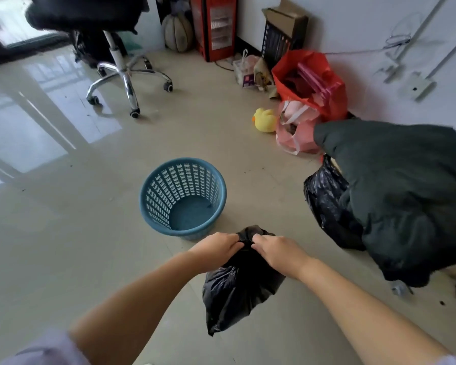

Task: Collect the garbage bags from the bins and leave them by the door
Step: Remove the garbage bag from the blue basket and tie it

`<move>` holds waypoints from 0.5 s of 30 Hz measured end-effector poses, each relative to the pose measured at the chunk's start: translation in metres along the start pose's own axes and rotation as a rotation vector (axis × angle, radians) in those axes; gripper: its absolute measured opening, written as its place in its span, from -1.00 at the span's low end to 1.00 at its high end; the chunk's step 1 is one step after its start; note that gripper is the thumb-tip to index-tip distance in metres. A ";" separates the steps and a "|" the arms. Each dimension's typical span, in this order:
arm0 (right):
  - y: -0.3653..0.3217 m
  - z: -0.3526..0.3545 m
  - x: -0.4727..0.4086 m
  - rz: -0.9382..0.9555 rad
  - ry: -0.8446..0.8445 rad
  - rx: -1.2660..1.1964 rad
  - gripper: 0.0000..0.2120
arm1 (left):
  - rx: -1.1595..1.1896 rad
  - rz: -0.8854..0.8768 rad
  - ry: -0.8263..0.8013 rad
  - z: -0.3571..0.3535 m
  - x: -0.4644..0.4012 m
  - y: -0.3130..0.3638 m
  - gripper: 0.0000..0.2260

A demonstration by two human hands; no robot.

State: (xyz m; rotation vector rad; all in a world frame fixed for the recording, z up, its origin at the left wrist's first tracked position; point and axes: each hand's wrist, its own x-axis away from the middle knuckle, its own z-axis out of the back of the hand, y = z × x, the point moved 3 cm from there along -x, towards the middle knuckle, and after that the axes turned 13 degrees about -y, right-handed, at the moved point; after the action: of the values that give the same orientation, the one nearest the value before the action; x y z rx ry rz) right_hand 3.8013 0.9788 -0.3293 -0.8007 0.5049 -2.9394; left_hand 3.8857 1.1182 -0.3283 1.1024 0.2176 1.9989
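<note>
Head view looks down on a pale tiled floor (63,246), with a blue slatted bin (182,197) standing upright near the middle as the landmark. Right of the bin, well apart from it, a big dark green coat (400,196) is heaped over a full black garbage bag (327,206) that rests on the floor. Beyond the bin to the left stands an office chair (116,67) on a chrome wheeled base. Beyond the bin to the right, against the white wall, sit a red plastic bag (313,80) stuffed with pink things, a pink bag (298,133) just in front of it, and a red heater (213,25) farther back. A yellow toy duck (265,120) lies beside the pink bag. Just in front of the bin, nearer the person, a smaller black garbage bag (237,291) hangs clear of the bin, out of it entirely. The left hand (216,247) and right hand (277,250) both pinch its gathered neck, fingers (258,239) curled tight around the bunched plastic, knuckles almost touching.
</note>
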 end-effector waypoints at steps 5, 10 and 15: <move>-0.040 0.109 0.057 -0.007 0.019 -0.001 -0.71 | -0.049 0.015 0.015 0.081 0.073 0.061 -0.68; -0.086 0.212 0.114 0.011 0.053 0.023 -0.71 | -0.087 0.008 0.051 0.159 0.149 0.114 -0.67; -0.123 0.281 0.167 0.023 0.109 0.031 -0.74 | -0.190 0.012 0.121 0.210 0.212 0.158 -0.67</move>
State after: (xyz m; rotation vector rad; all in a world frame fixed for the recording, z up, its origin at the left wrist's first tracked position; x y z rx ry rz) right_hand 3.8026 0.9890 0.0200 -0.6296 0.4702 -2.9739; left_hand 3.8966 1.1234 0.0091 0.8659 0.0814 2.0518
